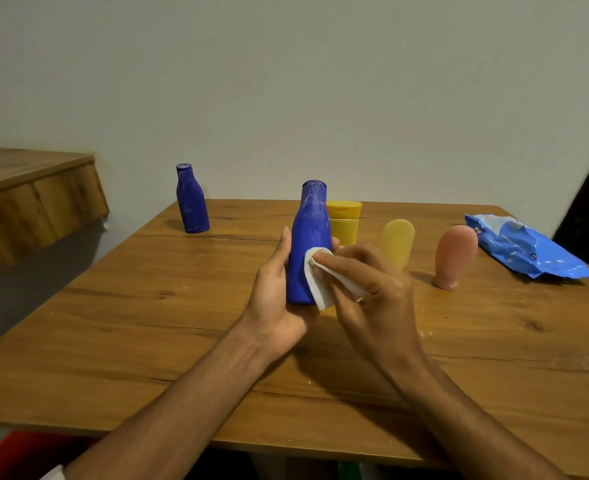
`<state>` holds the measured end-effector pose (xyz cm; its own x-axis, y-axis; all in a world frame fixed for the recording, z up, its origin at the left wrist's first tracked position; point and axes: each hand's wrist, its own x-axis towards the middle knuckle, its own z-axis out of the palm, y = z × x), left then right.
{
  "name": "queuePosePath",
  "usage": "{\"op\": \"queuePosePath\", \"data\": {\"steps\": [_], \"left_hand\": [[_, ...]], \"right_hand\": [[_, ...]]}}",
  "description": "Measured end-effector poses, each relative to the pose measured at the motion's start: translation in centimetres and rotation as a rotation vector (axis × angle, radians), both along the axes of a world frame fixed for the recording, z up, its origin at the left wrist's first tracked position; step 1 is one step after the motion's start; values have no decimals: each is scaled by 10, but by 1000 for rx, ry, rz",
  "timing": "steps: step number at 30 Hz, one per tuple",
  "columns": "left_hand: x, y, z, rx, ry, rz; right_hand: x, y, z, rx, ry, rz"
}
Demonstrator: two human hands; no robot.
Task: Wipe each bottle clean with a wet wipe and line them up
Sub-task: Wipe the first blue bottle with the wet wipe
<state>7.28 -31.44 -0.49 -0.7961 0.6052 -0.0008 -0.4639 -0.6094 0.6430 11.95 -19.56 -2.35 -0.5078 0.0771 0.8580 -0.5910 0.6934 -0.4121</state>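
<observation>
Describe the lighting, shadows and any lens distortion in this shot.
Head view: dim, warm light; the far dark-blue plastic bottle and the pink squeeze tube cast soft shadows leftward on the wooden table; wide-angle bending curves the table's edges; focus is slightly soft overall.

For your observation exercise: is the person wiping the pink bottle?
No, the right hand presses the white wipe against the blue bottle held by the left hand; the pink bottle stands untouched.
</observation>
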Motion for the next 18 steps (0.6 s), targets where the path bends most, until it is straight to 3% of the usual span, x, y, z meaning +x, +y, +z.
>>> {"op": "queuePosePath", "data": {"steps": [7, 11, 15, 18], "left_hand": [[2, 1, -2, -65, 78, 11], [4, 2, -3, -97, 128, -10], [5, 3, -3, -114, 156, -19], [3, 2, -5, -148, 214, -6]], "right_hand": [[-1, 3, 0, 43, 34, -63], [-2, 6, 2, -31, 36, -91], [-1, 6, 1, 54, 48, -86], [-3, 7, 4, -15, 51, -86]]}}
